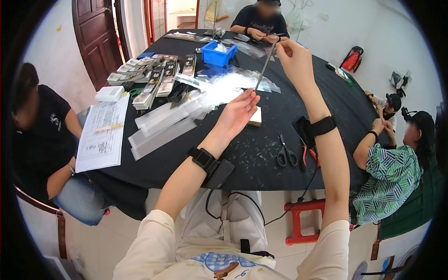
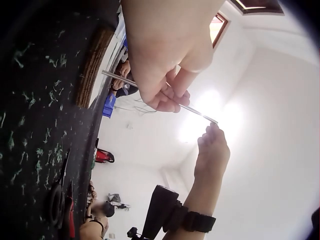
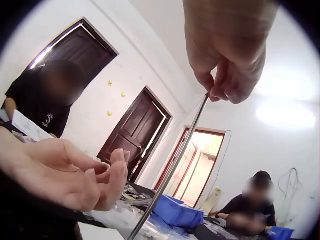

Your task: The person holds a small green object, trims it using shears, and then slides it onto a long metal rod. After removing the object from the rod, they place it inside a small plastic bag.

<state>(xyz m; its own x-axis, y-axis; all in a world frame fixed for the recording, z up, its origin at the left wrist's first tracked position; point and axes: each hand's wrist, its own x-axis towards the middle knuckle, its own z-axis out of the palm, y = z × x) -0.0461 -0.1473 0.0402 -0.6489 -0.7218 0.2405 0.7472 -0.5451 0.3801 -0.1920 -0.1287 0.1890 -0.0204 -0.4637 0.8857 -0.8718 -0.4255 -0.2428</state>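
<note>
My right hand (image 1: 295, 63) is raised above the table and pinches the upper end of a thin metal rod (image 1: 266, 66) between thumb and fingertips. The rod slants down from it toward my left hand (image 1: 237, 114). That hand is held palm up with loosely bent fingers near the rod's lower part. In the right wrist view a gap shows between the left fingertips (image 3: 120, 162) and the rod. Seen from the left wrist, part of the rod is hidden behind the left fingers. A small stack of pale cards (image 1: 255, 116) lies on the table beyond my left hand.
On the black-covered table (image 1: 224, 163) lie black scissors (image 1: 286, 156), red-handled pliers (image 1: 305, 156), clear plastic sleeves (image 1: 163, 135), printed packs (image 1: 151, 86) and green scraps. A blue bin (image 1: 218, 56) stands farther back. Papers (image 1: 103, 135) lie at left. Several people sit around the table.
</note>
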